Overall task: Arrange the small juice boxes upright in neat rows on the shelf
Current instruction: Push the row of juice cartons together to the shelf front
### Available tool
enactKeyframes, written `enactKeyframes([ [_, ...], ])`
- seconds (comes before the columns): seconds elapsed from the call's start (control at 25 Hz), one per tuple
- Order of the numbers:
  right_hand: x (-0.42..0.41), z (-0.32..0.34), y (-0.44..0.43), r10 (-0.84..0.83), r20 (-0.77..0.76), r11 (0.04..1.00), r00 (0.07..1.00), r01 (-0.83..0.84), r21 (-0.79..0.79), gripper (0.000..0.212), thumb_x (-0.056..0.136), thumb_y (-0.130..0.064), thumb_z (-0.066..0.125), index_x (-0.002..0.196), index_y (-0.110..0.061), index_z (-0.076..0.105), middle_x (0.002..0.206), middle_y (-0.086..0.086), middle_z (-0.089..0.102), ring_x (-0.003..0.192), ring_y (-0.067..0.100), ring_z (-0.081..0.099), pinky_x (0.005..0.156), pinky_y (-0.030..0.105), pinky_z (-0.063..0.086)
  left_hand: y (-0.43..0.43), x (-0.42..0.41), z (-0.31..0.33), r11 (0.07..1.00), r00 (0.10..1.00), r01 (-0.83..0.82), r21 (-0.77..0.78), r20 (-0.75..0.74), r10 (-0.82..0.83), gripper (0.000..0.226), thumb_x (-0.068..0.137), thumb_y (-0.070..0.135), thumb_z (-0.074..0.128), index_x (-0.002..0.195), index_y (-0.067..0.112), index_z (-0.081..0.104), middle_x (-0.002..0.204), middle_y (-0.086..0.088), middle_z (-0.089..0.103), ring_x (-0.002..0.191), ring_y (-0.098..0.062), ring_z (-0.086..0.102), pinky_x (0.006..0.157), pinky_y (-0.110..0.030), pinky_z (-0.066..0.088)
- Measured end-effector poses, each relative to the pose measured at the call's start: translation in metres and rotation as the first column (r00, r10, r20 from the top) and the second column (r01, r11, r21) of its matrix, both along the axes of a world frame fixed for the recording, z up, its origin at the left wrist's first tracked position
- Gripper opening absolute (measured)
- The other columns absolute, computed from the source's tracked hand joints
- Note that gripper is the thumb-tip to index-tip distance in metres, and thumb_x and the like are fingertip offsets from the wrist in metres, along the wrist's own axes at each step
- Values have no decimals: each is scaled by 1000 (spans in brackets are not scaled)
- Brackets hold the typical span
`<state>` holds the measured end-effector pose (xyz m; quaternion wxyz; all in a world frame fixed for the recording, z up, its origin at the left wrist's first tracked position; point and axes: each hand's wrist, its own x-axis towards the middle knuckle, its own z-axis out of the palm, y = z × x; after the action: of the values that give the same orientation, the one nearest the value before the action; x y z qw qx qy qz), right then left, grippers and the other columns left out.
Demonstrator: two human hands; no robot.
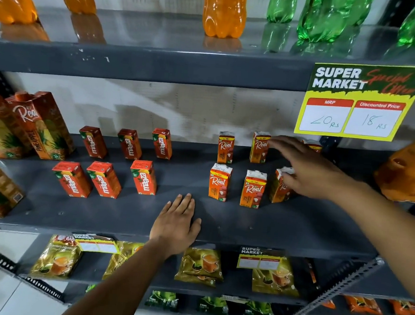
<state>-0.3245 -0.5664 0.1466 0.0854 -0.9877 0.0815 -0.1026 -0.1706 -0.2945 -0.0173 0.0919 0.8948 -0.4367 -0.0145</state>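
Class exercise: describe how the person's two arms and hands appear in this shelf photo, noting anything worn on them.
Both arms are bare as far as the picture shows: no sleeves visible. The left hand and right hand wear no gloves, and no rings, watch or bracelets can be seen.

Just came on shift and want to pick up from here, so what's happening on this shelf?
A person is lining up small juice boxes on the grey middle shelf. Six red Maaza boxes stand in two rows on the left. The orange Real boxes stand in two rows on the right. The right hand reaches over the rightmost Real boxes, touching the front one, which tilts slightly. The left hand rests flat on the shelf's front edge, holding nothing.
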Motion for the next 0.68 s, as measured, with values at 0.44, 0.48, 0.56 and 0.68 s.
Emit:
enactKeyframes([
  [0.44, -21, -98, -59, -213, -145, 560, 966, 242, 792, 121, 67, 0, 83, 150, -35, 3, 157, 4, 22, 140, 25, 29, 112, 46, 31, -74, 31, 40, 914, 759, -209, -347, -647, -72, 74, 59, 21, 91, 122, 22, 50, 116, 4, 62, 112, -16, 58, 94, -30, 43],
  [0.48, -16, -100, -57, -202, -159, 562, 966, 248, 789, 119, 66, 0, 83, 149, -34, 6, 153, 3, 30, 138, 24, 33, 112, 45, 32, -76, 30, 38, 912, 768, -206, -355, -636, -74, 66, 61, 20, 90, 115, 24, 53, 109, 6, 64, 105, -13, 61, 92, -29, 44],
  [0.56, -6, -103, -58, -235, -198, 577, 952, 300, 760, 101, 68, -5, 84, 146, -22, 23, 138, -1, 46, 128, 20, 45, 106, 39, 38, -79, 36, 34, 904, 751, -220, -367, -655, -84, 57, 63, 19, 89, 109, 24, 57, 100, 9, 66, 92, -3, 63, 88, -26, 48],
  [0.68, 2, -110, -55, -276, -251, 672, 928, 373, 639, 55, 69, -17, 84, 117, -17, 57, 114, 0, 65, 107, 18, 60, 88, 31, 47, -82, 42, 34, 918, 754, -147, -368, -642, -137, 64, 61, 22, 90, 115, 22, 56, 99, 10, 66, 87, 4, 62, 80, -15, 48],
])
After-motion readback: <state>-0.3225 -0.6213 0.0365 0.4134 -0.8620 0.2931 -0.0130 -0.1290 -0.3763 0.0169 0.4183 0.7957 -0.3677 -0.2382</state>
